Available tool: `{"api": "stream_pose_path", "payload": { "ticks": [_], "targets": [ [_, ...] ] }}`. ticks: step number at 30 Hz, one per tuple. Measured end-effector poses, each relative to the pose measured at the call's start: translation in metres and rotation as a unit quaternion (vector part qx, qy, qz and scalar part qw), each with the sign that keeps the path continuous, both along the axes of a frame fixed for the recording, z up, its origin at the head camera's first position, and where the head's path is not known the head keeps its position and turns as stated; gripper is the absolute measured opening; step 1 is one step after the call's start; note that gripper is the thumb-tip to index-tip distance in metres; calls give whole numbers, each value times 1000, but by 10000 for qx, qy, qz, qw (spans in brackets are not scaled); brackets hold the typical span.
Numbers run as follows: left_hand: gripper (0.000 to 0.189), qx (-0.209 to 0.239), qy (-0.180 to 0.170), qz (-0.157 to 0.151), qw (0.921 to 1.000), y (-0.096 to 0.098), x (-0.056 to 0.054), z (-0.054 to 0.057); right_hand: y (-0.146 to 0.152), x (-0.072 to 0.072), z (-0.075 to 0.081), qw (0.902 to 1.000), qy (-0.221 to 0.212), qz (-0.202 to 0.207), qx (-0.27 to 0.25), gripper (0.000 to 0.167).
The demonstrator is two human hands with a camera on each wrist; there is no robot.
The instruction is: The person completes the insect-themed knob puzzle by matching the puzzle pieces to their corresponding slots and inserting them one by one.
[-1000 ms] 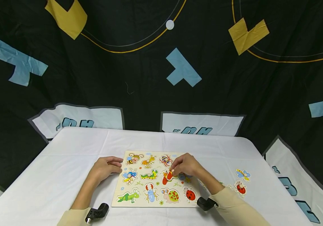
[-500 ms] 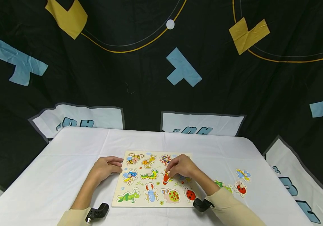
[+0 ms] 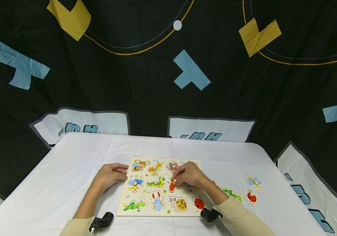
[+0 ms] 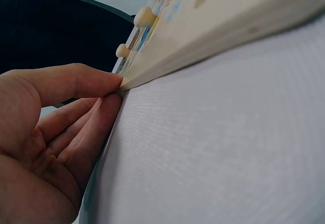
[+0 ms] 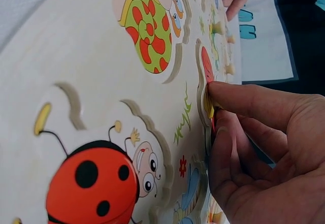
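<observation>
In the lower middle of the frame, the right hand (image 3: 190,174) pinches a red piece (image 3: 172,187) at a cut-out on the puzzle board (image 3: 149,213), while the left hand (image 3: 107,177), fingers loose, touches the board's left edge, maybe to stop it from sliding.

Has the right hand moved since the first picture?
Yes, the right hand shifted slightly left, judged against the puzzle board in the head view.

Dressed in a plain beige left sleeve (image 3: 77,226) and matching right sleeve (image 3: 245,216); fitted with a black, blocky left wrist camera (image 3: 101,221), silvery at one end, and similar right wrist camera (image 3: 211,215).
</observation>
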State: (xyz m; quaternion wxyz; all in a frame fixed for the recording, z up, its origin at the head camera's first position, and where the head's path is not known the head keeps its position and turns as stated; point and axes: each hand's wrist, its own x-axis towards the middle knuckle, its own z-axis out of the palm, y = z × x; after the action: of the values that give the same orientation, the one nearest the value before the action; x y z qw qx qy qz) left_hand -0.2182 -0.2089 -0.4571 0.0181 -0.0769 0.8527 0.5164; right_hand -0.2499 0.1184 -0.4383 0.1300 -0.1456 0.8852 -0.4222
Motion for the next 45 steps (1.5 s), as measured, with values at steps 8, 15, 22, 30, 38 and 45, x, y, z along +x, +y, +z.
{"api": "stream_pose_path", "payload": {
  "ticks": [8, 15, 22, 30, 38, 45],
  "targets": [
    [46, -53, 4, 3, 10000, 0, 0, 0, 0, 1, 0, 10000, -52, -8, -5, 13],
    [47, -29, -31, -13, 10000, 0, 1, 1, 0, 3, -1, 9998, -139, -71, 108, 15],
    [47, -16, -7, -18, 10000, -1, 0, -1, 0, 4, -2, 9999, -145, -51, 57, 15],
    [46, -94, -18, -84, 9999, 1, -1, 2, 5, 2, -3, 9999, -146, 17, 43, 14],
    [45, -184, -70, 11, 9998, 1, 0, 1, 7, 0, -3, 9998, -135, 153, 33, 13],
    [44, -252, -71, 2, 9997, -1, 1, 2, 7, 0, -3, 9996, -115, 235, 116, 12]
  ]
}}
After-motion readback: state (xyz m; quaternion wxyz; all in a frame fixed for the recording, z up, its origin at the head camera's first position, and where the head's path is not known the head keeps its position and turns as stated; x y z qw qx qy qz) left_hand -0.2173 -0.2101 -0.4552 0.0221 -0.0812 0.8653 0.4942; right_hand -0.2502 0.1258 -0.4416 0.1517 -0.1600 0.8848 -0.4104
